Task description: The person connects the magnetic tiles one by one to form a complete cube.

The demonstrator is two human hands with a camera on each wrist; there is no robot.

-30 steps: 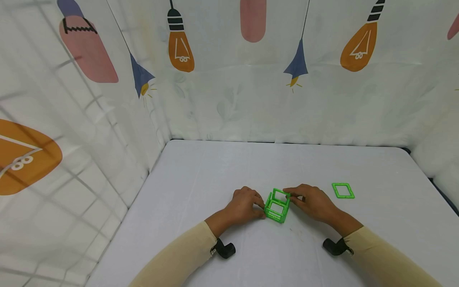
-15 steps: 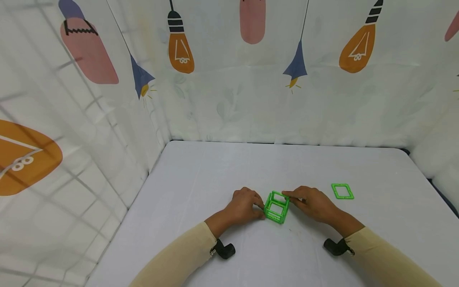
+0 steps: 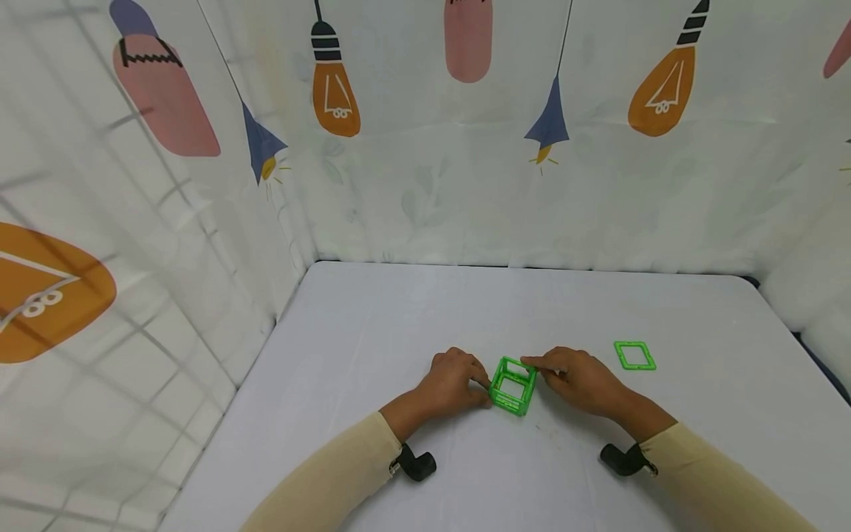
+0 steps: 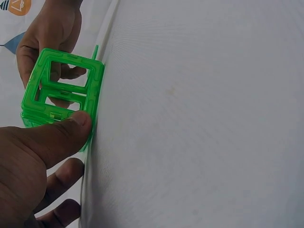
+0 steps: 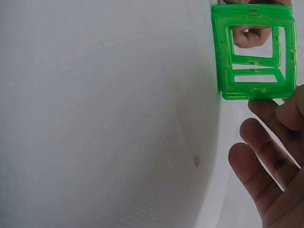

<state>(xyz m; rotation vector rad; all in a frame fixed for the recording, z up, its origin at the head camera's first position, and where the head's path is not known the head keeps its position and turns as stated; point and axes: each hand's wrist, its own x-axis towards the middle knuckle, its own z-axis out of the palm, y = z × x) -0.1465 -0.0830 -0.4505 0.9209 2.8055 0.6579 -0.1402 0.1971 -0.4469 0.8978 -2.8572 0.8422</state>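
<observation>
A cube of green, open-framed magnetic tiles (image 3: 513, 386) stands on the table between the two hands. My left hand (image 3: 453, 380) grips its left side, the thumb lying over a lower edge in the left wrist view. At the opposite side, my right hand (image 3: 580, 375) pinches the back right edge with index finger and thumb; its other fingers stand loose of the cube in the right wrist view. Through the frames of the cube (image 5: 256, 90), part of the left hand shows. A single green square tile (image 3: 634, 355) lies flat to the right, touched by neither hand.
The white-covered table (image 3: 372, 318) reaches back to a pale curtain (image 3: 412, 199) printed with lamps and bulbs. Another curtain panel (image 3: 166, 295) runs along the left edge. Dark wrist cameras (image 3: 417, 465) are strapped under both forearms.
The cube's back tile, held by the right hand, has swung in and now sits closer against the other tiles. The right hand has lowered slightly; the left hand stays put.
</observation>
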